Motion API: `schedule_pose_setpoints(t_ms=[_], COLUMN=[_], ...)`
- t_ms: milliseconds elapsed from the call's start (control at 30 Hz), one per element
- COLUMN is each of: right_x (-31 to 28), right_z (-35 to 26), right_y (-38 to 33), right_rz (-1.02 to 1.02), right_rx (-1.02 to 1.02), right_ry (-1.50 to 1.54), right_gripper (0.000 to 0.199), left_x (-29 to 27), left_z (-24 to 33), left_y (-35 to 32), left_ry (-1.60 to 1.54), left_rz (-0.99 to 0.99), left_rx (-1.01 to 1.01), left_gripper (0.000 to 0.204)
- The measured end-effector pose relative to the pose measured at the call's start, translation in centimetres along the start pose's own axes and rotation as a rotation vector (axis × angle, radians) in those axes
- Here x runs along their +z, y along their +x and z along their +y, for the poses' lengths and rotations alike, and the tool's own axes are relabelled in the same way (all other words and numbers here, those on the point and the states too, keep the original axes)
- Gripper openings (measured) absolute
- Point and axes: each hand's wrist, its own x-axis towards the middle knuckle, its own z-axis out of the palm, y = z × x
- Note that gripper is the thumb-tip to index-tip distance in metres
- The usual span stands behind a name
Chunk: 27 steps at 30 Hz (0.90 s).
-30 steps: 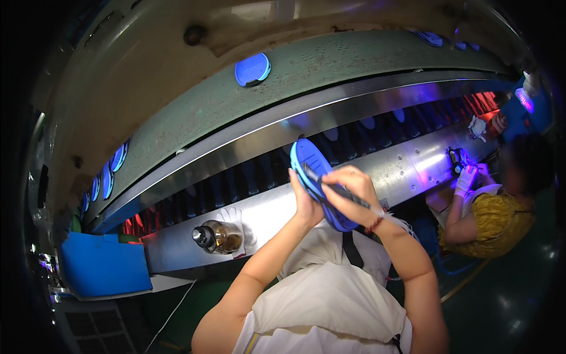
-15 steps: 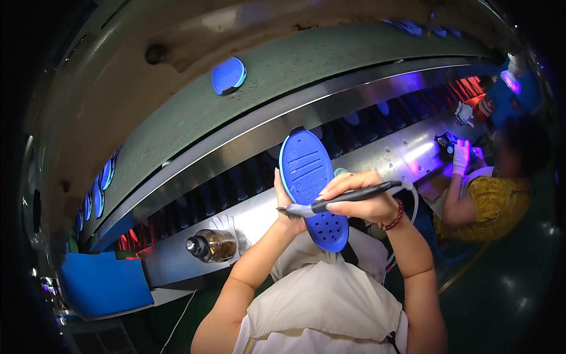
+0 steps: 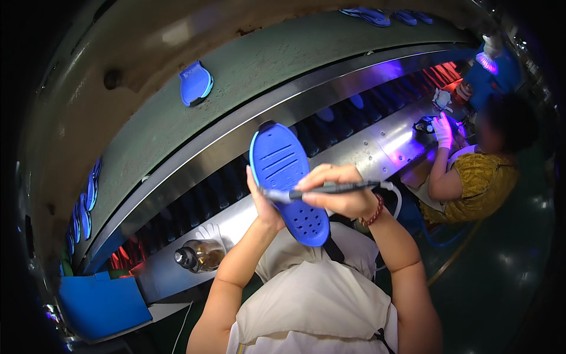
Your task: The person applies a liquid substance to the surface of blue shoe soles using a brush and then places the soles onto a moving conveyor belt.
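Observation:
A blue shoe sole (image 3: 282, 158), with grooves near its far end and several small holes near its lower end, is tilted in front of my body. My left hand (image 3: 264, 209) is closed around its left edge, with the fingers underneath hidden. Between thumb and fingers, my right hand (image 3: 346, 193) grips a black-handled brush (image 3: 336, 189). The brush lies across the middle of the sole, its bristles blurred by the left edge near my left thumb. A pale hose joins the rear of the handle.
Beyond a metal rail (image 3: 259, 117), a green conveyor belt (image 3: 253, 71) carries another blue sole (image 3: 195, 84) and several more at both ends. A bottle (image 3: 203, 256) stands on the metal bench left of me, beside a pale glove (image 3: 209, 231). A co-worker (image 3: 471, 183) works at right under a purple-lit lamp (image 3: 487, 62).
Both hands, the sole and the brush appear farther left, as does the whole scene. The brush tip is now more blurred. The sole on the belt has shifted left and shows more fully.

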Motion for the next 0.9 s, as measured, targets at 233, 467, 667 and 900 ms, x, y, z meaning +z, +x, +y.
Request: schedule_pose_setpoints(t_ms=[233, 467, 667, 900], right_x=[-0.7, -0.8, -0.9, -1.7], right_z=[-0.1, 0.3, 0.3, 1.3], right_y=[-0.6, -1.7, -2.7, -3.4], right_rz=[0.082, 0.136, -0.090, -0.196], right_rx=[0.057, 0.091, 0.079, 0.072], right_ry=[-0.009, 0.040, 0.119, 0.193], right_gripper=[0.016, 0.022, 0.021, 0.021], left_x=[-0.4, -0.9, -0.7, -0.6], left_z=[0.3, 0.8, 2.3, 3.6], left_y=[1.0, 0.9, 0.5, 0.9], left_ry=[0.064, 0.008, -0.063, -0.087], left_rz=[-0.016, -0.255, -0.215, -0.252], left_rx=[0.095, 0.126, 0.165, 0.173], left_gripper=[0.095, 0.095, 0.093, 0.100])
